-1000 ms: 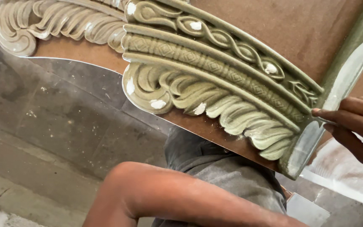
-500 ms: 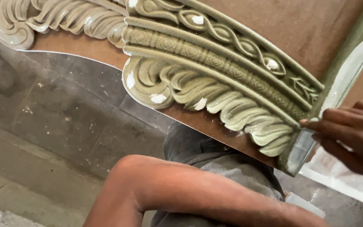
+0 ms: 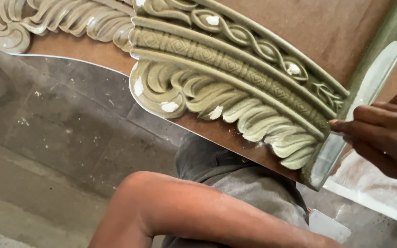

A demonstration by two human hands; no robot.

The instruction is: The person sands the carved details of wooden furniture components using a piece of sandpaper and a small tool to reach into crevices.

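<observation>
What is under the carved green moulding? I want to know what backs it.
Under the carved green moulding lies a flat brown board, showing above and along its lower edge. The board's surface beneath the carving itself is covered.

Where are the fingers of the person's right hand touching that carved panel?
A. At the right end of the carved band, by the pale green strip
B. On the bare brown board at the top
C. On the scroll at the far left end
A: the right hand's fingertips rest where the carved band meets the pale green strip.
</observation>
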